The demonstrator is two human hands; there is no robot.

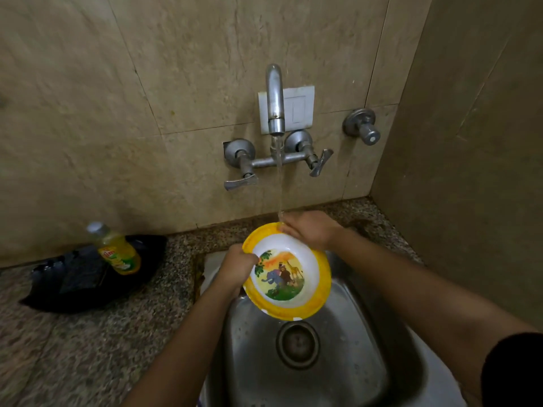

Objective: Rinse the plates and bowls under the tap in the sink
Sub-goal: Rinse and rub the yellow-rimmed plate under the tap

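Asking: what lies nearest the viewer?

Answering: two bare forearms reach in from 5 and 7 o'clock over a steel sink [346, 374]. Its round drain [297, 345] sits at 6 o'clock.

Asking: where is the dish?

Answering: a yellow-rimmed bowl [286, 273], with cartoon animals printed inside, is held in the air just above the drain and tilted to face the viewer. The left hand [236, 267] grips the rim at the bowl's 9 o'clock, thumb inside. The right hand [308, 230] has its fingers [289, 230] folded over the rim at the bowl's 12 o'clock, grasping it there.

Asking: is water running?

Answering: yes. A thin stream [279, 183] drops from the wall tap [274, 98] at 12 o'clock. It lands on the far rim beside the right hand, not in the bowl's hollow.

Asking: what else is around?

Answering: at 9 o'clock, on the speckled table [88, 348], a yellow bottle [117, 251] of dish liquid stands against a black bag [73, 277]. A white switch plate [299, 107] sits behind the tap.

Asking: what could go wrong?

Answering: probably splash. Water striking the rim and fingers may scatter onto the table or up toward the switch plate. A wet rim could also slip from either grip and drop into the sink. The hollow may stay unrinsed unless the bowl shifts under the stream.
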